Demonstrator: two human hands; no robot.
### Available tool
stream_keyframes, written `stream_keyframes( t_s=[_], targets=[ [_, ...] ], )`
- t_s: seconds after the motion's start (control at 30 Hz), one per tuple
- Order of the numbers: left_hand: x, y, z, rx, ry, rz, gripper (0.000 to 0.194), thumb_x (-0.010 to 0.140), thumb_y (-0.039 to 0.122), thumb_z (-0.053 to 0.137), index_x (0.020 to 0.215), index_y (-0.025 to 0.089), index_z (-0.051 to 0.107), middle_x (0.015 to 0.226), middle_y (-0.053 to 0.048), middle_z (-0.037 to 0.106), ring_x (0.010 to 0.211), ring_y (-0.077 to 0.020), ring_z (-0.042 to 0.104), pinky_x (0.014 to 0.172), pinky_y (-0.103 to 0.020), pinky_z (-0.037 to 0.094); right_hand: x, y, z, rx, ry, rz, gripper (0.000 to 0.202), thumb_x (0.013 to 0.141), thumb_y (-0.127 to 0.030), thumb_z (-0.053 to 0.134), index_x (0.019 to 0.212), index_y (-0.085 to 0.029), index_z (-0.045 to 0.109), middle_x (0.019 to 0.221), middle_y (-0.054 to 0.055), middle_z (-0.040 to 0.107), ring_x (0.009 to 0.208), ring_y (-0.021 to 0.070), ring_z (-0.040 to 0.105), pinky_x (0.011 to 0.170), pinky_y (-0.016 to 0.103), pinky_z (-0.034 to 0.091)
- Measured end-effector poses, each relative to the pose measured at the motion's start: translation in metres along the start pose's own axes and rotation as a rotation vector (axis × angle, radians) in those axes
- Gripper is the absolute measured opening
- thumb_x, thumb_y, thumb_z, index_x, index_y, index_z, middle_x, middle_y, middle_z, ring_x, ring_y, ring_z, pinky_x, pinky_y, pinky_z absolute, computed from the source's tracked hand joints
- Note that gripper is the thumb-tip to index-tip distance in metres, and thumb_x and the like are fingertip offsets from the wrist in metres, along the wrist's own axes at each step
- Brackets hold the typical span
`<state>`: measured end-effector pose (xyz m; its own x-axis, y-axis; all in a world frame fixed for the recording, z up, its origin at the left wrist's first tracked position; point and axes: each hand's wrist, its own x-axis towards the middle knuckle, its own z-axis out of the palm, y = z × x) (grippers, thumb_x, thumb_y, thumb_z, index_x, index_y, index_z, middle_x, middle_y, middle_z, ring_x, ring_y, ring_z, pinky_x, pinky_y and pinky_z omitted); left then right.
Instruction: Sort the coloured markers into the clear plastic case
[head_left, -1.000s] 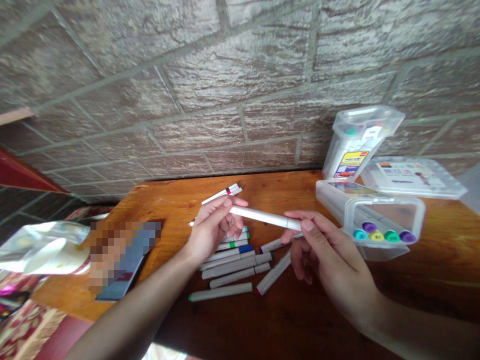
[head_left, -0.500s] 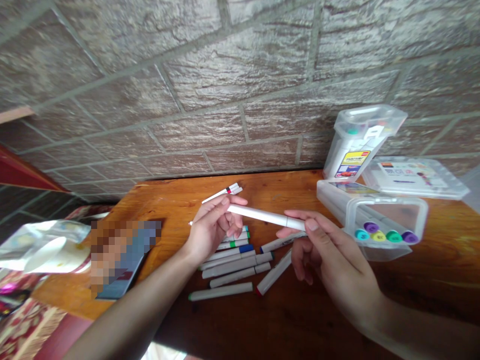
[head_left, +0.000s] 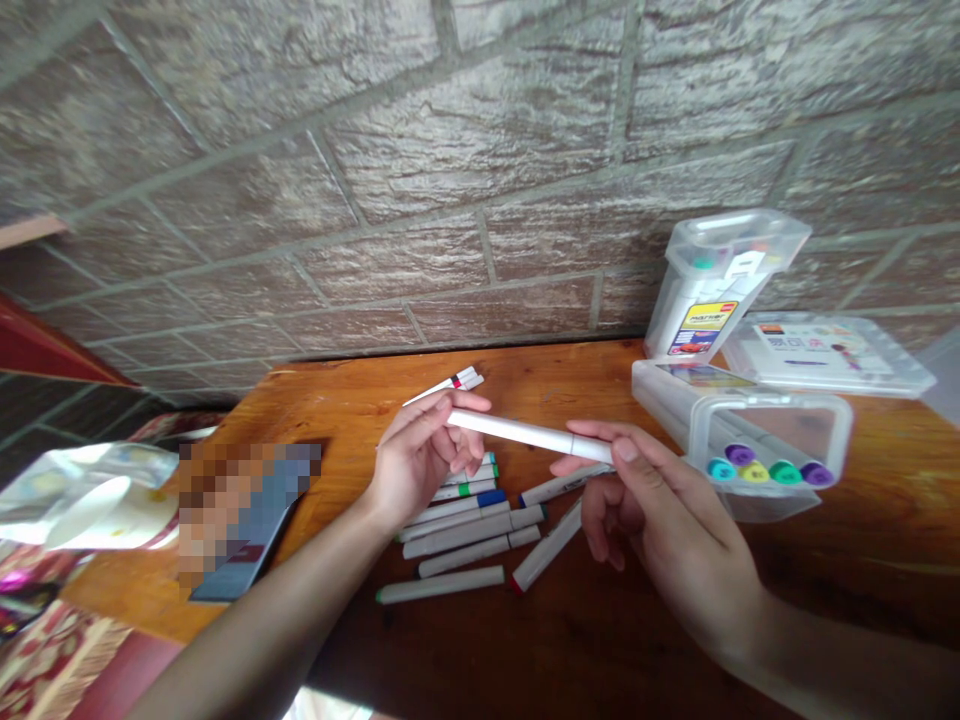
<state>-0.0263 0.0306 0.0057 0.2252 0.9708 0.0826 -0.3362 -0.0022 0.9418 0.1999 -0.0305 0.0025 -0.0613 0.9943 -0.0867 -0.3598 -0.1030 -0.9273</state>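
Observation:
A white marker point(head_left: 525, 432) is held in the air between my two hands, nearly level and sloping down to the right. My left hand point(head_left: 420, 450) pinches its left end between thumb and fingers. At the other end, past a thin dark seam, the thumb and fingers of my right hand point(head_left: 660, 500) close on it. Below lie several loose markers point(head_left: 472, 530) with green, blue and grey parts, partly covered by my left hand. Two more, a blue-tipped marker point(head_left: 555, 487) and a red-tipped marker point(head_left: 547, 550), lie near my right fingers.
On the right, an open clear case point(head_left: 772, 400) lies with several colour-capped markers inside. Behind it stand an upright clear marker box point(head_left: 701, 290) and a flat clear case point(head_left: 832, 350). A phone point(head_left: 247, 560) and a white cup point(head_left: 112, 512) are at the left. A stone wall point(head_left: 465, 180) backs the table.
Almost nothing differs. The marker and my left hand have shifted very slightly left; both hands keep the same grip.

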Motion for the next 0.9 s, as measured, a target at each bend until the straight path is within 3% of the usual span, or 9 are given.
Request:
stream_keyframes(
  t_s=[0.9],
  targets=[
    [0.0028,-0.0009,0.0005,0.029,0.038,-0.009,0.030,0.092,0.038,0.073,0.099,0.010,0.081,0.058,-0.004,0.070,0.041,-0.0106,0.046,0.045,-0.025,0.048,0.0003,-0.0014,-0.0007,-0.014,0.002,0.006,0.034,0.094,-0.062,0.072,0.110,-0.033,0.075,0.096,0.009,0.082,0.042,0.0168,0.058,0.035,0.030,0.038]
  ],
)
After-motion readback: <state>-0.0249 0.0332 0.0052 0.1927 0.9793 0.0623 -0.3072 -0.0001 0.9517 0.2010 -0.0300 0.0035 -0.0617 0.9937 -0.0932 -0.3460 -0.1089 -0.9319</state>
